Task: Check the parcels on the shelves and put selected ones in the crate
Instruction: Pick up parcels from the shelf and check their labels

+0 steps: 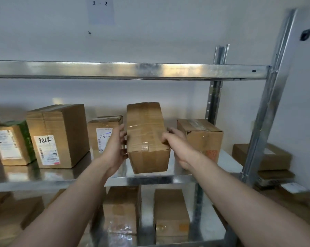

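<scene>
Taped cardboard parcel at a metal shelf. Left hand presses straight, slightly spread fingers against its left side; right hand curls fingers over its right edge.

A long brown taped parcel, glossy clear tape along its top, sits end-on at the front edge of the middle shelf, tilted slightly left. The left hand lies flat against its left side and the right hand curls over its upper right edge. To its left stand a small labelled parcel and a tall labelled parcel with handwritten marks; to its right, a squat parcel
</scene>
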The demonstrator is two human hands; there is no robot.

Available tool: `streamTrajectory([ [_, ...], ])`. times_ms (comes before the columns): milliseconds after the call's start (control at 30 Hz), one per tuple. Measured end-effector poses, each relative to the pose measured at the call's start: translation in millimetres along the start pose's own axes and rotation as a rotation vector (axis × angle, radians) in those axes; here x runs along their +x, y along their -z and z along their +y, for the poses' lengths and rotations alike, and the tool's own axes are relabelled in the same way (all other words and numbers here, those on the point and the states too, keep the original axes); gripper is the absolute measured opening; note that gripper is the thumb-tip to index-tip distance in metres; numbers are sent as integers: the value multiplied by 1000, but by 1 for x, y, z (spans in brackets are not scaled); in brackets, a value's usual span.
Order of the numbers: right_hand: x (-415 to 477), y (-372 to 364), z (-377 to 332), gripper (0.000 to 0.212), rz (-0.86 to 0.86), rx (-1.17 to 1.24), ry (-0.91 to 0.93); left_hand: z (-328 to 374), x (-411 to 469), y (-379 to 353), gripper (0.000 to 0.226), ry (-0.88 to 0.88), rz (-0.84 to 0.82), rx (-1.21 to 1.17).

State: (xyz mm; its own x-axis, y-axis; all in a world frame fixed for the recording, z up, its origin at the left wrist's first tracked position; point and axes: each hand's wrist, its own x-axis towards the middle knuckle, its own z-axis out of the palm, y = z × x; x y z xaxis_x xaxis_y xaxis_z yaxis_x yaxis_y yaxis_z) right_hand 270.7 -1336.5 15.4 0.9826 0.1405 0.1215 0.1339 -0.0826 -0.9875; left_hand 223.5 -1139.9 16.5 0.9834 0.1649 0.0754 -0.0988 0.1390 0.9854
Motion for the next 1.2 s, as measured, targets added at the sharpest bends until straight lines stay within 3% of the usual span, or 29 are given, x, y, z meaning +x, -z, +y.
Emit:
streamTrajectory([
  [167,-61,-18,-3,18,63,32,6,1,-47,20,43,-23,-54,57],
  [333,-95,-27,-6,51,130,43,16,-2,-86,39,69,-4,-69,121],
  [533,-116,-17,-4,42,129,99,29,0,-117,35,53,-49,9,84],
  [900,-143,17,-7,38,92,140,27,9,-147,-2,65,-41,-1,126],
  [1200,-149,29,-2,39,122,135,18,12,-159,-11,58,-62,18,20],
])
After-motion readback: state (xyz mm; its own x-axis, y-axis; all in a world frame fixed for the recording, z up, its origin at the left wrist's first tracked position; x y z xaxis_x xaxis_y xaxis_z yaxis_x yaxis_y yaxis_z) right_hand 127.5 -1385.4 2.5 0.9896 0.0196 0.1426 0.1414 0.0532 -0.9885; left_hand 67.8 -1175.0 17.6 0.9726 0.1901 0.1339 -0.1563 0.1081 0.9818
